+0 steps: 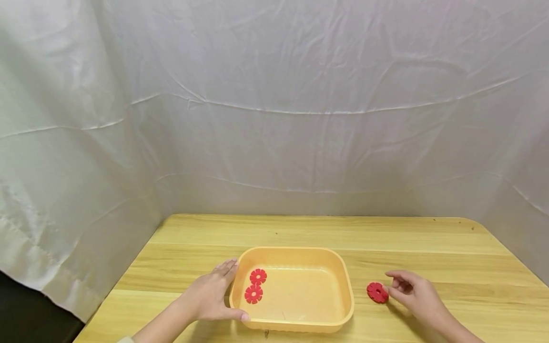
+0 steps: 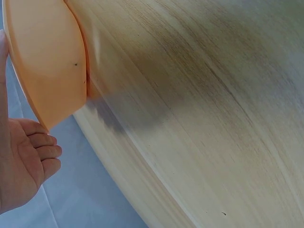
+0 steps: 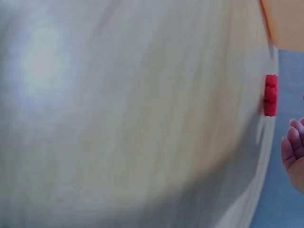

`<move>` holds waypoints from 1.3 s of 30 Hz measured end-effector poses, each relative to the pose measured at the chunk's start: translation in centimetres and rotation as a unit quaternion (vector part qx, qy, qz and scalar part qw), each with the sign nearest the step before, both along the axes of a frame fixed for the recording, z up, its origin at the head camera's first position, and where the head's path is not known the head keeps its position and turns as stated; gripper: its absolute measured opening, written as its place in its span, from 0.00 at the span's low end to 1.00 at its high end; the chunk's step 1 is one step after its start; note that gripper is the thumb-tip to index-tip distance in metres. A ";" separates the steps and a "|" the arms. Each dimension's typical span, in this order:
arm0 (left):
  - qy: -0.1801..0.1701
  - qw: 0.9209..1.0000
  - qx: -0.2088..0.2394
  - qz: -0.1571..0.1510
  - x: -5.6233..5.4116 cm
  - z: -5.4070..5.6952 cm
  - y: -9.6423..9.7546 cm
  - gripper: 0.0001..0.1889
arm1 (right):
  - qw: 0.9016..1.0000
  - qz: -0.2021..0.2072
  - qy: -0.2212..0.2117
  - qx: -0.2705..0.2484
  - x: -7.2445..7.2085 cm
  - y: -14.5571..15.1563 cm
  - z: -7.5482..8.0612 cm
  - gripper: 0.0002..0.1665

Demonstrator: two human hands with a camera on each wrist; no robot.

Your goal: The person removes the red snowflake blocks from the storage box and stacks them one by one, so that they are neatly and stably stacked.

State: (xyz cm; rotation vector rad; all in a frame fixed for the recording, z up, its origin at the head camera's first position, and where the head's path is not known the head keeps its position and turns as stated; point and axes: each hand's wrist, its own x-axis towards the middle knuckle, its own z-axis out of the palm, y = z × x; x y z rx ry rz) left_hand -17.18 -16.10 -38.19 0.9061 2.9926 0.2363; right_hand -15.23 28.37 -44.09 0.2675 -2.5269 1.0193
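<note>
In the head view my left hand (image 1: pixel 214 293) rests at the left end of a yellow-orange plastic tray (image 1: pixel 296 326). Its thumb reaches the front rim and its fingers lie along the left side. The left wrist view shows this hand (image 2: pixel 26 159) against the tray's outer corner (image 2: pixel 52 61). My right hand (image 1: pixel 416 295) pinches a notched red interlocking disc at its edge, over a small red stack (image 1: pixel 376 292); the held disc is mostly hidden. In the right wrist view the stack (image 3: pixel 270 95) stands on the table, with the fingers (image 3: pixel 294 137) just beyond it.
Two red flower-shaped interlocking discs (image 1: pixel 254 294) lie at the left inside the tray, close together. The wood-grain table (image 1: pixel 429 243) extends behind and to both sides. A pale cloth curtain (image 1: pixel 300 143) hangs behind it.
</note>
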 end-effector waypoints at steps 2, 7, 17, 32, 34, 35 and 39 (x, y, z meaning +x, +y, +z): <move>0.001 1.000 -0.001 0.000 0.0 0.0 0.0 0.60 | 1.000 0.004 0.008 -0.001 -0.1 0.0 0.3 0.17; 0.002 1.000 -0.002 -0.001 -0.1 -0.1 0.0 0.60 | 1.000 0.008 0.025 -0.009 -0.3 0.0 1.2 0.16; 0.015 1.000 -0.003 -0.007 -0.1 -0.1 -0.1 0.60 | 0.998 0.011 0.049 -0.024 -0.9 -0.7 2.5 0.16; 0.016 1.000 -0.007 -0.006 -0.1 -0.2 -0.1 0.61 | 0.996 0.040 0.060 -0.050 -1.5 -2.6 4.1 0.14; 0.016 1.000 -0.006 -0.006 -0.1 -0.2 -0.1 0.61 | 0.996 0.043 0.056 -0.053 -1.6 -2.9 4.3 0.13; 0.016 1.000 -0.006 -0.006 -0.1 -0.2 -0.1 0.61 | 0.996 0.045 0.054 -0.055 -1.6 -3.0 4.4 0.13; 0.014 1.000 -0.005 -0.004 -0.1 -0.2 -0.1 0.61 | 0.995 0.053 0.050 -0.064 -1.9 -3.6 4.8 0.14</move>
